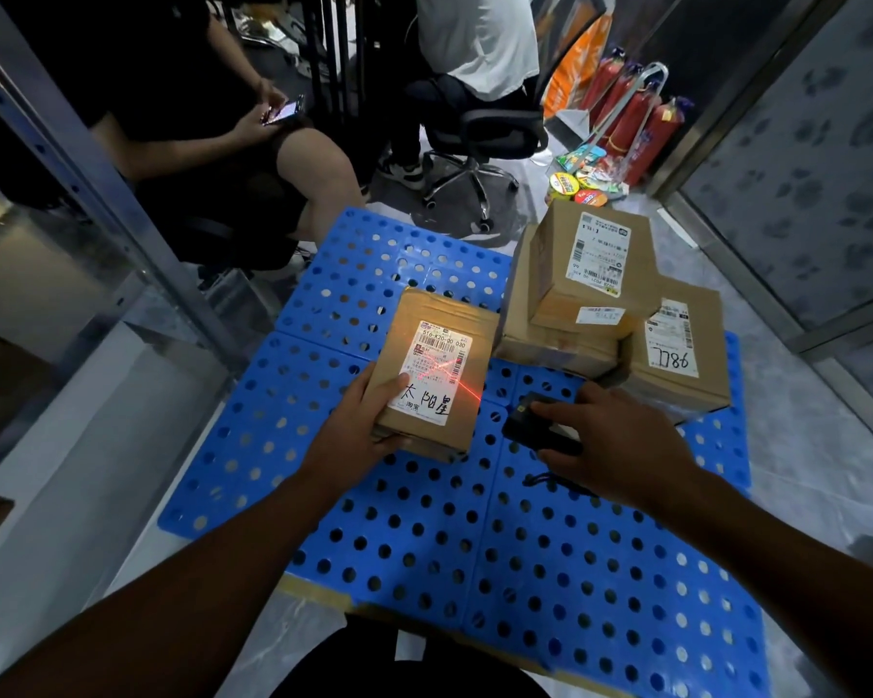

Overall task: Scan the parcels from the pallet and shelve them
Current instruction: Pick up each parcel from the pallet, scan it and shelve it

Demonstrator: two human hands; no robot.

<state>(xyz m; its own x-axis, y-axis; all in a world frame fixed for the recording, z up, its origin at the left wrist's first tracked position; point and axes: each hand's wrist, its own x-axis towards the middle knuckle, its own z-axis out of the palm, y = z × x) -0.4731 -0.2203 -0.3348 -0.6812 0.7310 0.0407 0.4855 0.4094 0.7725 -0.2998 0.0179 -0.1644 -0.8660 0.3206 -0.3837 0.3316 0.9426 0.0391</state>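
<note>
Frame centre: a brown parcel (467, 390), its white label (438, 362) crossed by red laser lines, gripped at its near end by the left hand (356, 428). The right hand (613, 445) clasps a black scanner (527, 428) beside it. Beneath, a blue perforated pallet (525, 571); boxes (595, 284) stacked right, metal rack (102, 183) left.

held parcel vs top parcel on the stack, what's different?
The held parcel is gripped by the left hand; the top parcel sits untouched on other boxes. The held parcel's label carries a red laser cross and black handwriting; the top parcel's label shows only print. Both are brown cardboard boxes with white labels.
</note>
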